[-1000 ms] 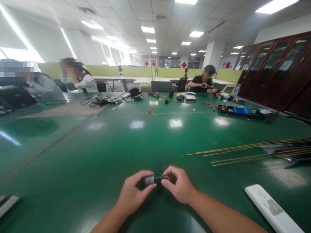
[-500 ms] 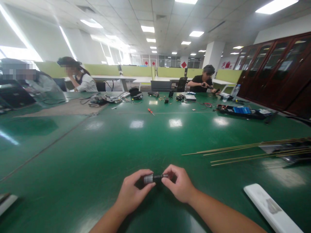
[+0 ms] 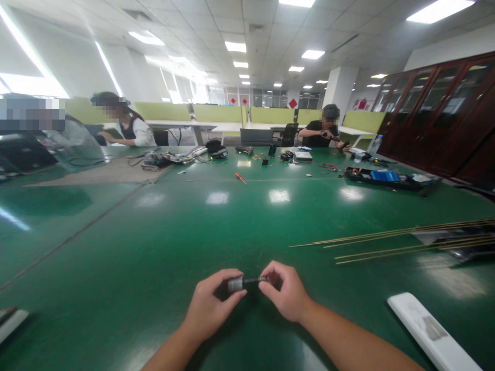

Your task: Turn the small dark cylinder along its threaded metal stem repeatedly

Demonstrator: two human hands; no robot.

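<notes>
Low in the head view, just above the green table (image 3: 154, 242), I hold a small dark cylindrical part (image 3: 244, 282) with a grey end. My left hand (image 3: 211, 306) pinches its thicker grey end between thumb and fingers. My right hand (image 3: 285, 292) pinches the thinner dark end from the right. Both hands are closed on the part, fingertips almost meeting over it. What the part is exactly is too small to tell.
Thin brass-coloured rods (image 3: 386, 239) lie to the right, a white flat bar (image 3: 429, 330) at the lower right. Tools, cables and a red screwdriver (image 3: 240, 178) clutter the far end, where people sit. A dark tray (image 3: 382, 178) lies far right.
My hands with the part have barely shifted, a touch higher. A person at the far left has lowered an arm.
</notes>
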